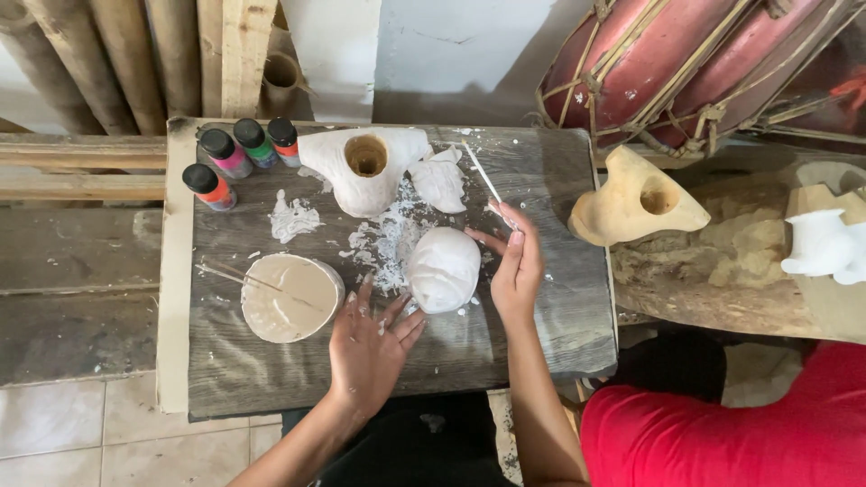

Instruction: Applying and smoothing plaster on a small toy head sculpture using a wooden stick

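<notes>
While resting on a weathered grey wooden board [505, 347], spattered with white flecks, lies a smooth white oval plaster mask [443, 269] near the middle. Farther off stands a white plaster figure with a round hole [364, 168]. Left of the mask sits a round tub of pale beige paste [287, 299] with a thin stick across it. Flat on the board just left of the mask, fingers spread wide, holding nothing: left hand [368, 347]. Just right of the mask, right hand [514, 267], fingers pinching a thin white stick [485, 180]. At far left, four small black-capped paint bottles [236, 158].
</notes>
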